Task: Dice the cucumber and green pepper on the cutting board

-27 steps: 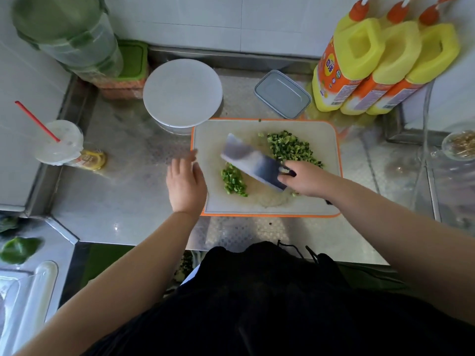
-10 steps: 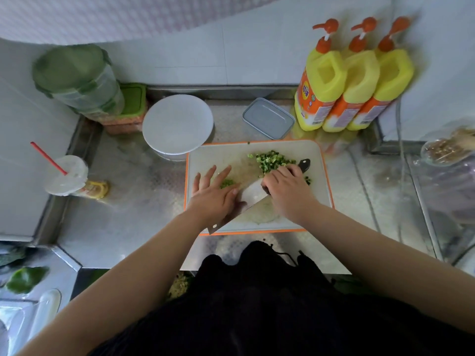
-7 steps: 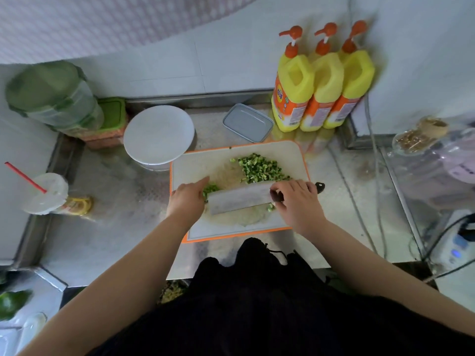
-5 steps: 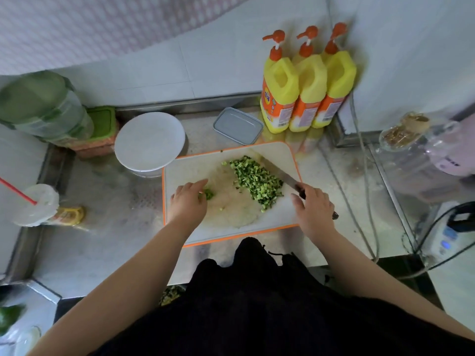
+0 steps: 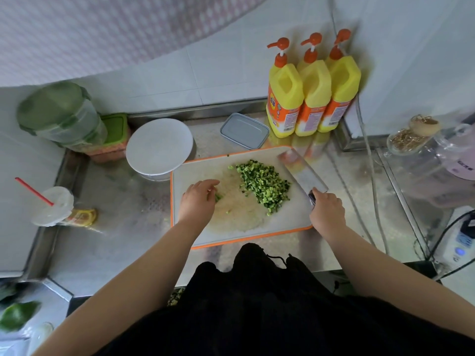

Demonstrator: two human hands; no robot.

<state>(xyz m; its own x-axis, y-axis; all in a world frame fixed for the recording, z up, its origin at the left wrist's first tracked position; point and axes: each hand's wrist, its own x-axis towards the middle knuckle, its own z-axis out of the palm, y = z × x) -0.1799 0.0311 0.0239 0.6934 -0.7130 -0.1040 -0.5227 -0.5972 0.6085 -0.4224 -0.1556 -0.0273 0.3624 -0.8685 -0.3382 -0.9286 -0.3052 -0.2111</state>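
we see the diced greens (image 5: 263,185) heaped on the right half of the cutting board (image 5: 288,222), our left hand (image 5: 198,200) pinching a few stray bits at its left, our right hand (image 5: 326,214) gripping the cleaver (image 5: 302,173) beside the heap, on the worktop (image 5: 115,227).

An orange-rimmed cutting board (image 5: 288,224) lies on a steel counter (image 5: 115,214). A heap of diced green vegetable (image 5: 262,185) sits on its far right part. The left hand (image 5: 198,199) rests on the board's left part, fingers curled down at a few green bits (image 5: 219,197). The right hand (image 5: 327,210) grips a cleaver (image 5: 302,173) at the board's right edge, blade pointing far. Three yellow pump bottles (image 5: 311,93) stand in the far corner, a grey lid (image 5: 244,131) to their left, and a white round lid (image 5: 159,146) farther left.
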